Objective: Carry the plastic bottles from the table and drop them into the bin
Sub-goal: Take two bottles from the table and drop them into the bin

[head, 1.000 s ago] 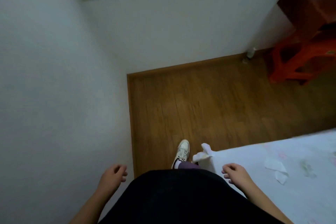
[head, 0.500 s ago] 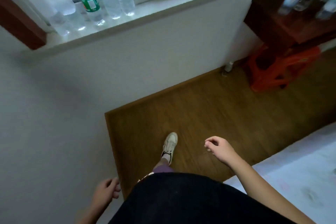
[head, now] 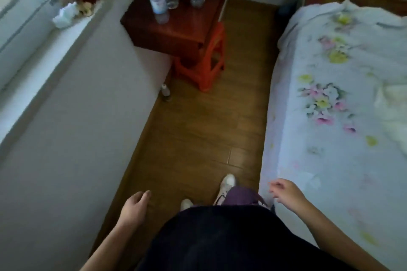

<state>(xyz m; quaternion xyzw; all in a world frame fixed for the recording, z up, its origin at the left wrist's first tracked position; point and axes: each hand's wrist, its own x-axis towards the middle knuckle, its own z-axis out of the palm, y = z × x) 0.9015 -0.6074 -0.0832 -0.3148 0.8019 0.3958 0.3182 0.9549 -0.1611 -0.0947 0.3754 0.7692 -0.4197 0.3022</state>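
Standing upright on the dark red counter (head: 176,28), the clear bottles (head: 159,2) are cut off at the top edge, so their count is unclear. A stool (head: 209,59) sits half hidden beneath. Another small bottle (head: 165,91), blurred, stands on the floor (head: 198,134). Both hands, left (head: 134,207) and right (head: 286,192), hang empty, fingers loosely curled, beside the bed (head: 330,116).

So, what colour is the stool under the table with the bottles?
The stool is bright orange-red plastic; the head view shows it, partly tucked beneath the dark red-brown table.
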